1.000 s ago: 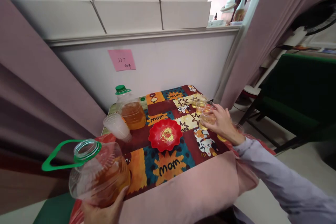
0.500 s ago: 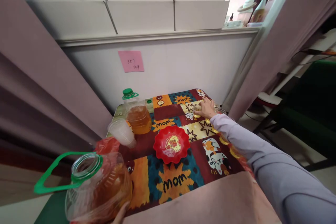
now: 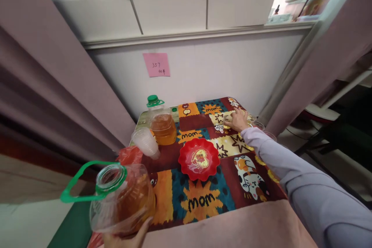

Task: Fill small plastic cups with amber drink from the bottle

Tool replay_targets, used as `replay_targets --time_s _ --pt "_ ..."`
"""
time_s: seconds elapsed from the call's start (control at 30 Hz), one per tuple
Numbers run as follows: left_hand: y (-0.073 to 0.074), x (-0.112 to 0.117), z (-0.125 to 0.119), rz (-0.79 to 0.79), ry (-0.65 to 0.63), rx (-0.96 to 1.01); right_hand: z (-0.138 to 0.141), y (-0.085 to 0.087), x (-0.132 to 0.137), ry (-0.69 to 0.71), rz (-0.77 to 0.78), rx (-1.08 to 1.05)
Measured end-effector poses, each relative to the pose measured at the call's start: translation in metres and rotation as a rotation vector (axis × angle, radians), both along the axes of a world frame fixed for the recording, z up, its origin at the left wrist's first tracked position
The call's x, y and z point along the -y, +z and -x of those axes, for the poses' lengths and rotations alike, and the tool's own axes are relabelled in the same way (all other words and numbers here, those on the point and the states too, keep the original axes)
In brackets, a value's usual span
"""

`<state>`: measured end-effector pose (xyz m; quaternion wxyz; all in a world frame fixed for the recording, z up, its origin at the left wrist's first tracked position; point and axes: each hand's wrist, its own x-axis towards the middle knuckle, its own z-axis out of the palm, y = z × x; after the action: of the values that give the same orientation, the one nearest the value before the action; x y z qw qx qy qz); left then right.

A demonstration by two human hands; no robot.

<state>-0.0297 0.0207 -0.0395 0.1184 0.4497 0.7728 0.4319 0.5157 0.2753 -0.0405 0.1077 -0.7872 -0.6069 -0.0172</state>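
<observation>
At the lower left, my left hand [image 3: 128, 237] is wrapped around the lower side of an uncapped clear plastic jug [image 3: 136, 197]. Amber liquid is inside the jug, and its green handle ring sticks out to the left. Across the table at the far right, my right hand [image 3: 240, 120] has its fingers around a clear plastic cup [image 3: 227, 121] with a little yellow liquid. Part of that cup is hidden by the fingers. More clear cups with yellow bottoms stand in a row under and beside my right forearm, partly covered by it.
A red scalloped dish [image 3: 198, 159] sits mid-table on the patterned mat [image 3: 200, 203]. A second jug [image 3: 164, 126], green-capped, stands at the back left beside a tilted stack of plastic cups [image 3: 146, 142]. Red plastic bag [image 3: 129, 155] lies at the left edge. A wall [image 3: 203, 69] bounds the back.
The whole scene has shifted right in view as the camera turned. More of my left hand shows now, and the open jug sits slightly higher in view. My right hand stays at the same cup.
</observation>
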Motion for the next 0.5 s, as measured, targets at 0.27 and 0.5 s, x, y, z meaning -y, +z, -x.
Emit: replay_targets --time_s 0.27,0.5 --pt "-0.019 0.009 0.003 -0.061 0.043 0.016 0.013 0.007 0.010 -0.014 -0.147 -0.021" --pt "-0.023 0.012 0.002 -0.128 0.032 0.056 0.140 0.101 0.038 0.640 -0.437 -0.339"
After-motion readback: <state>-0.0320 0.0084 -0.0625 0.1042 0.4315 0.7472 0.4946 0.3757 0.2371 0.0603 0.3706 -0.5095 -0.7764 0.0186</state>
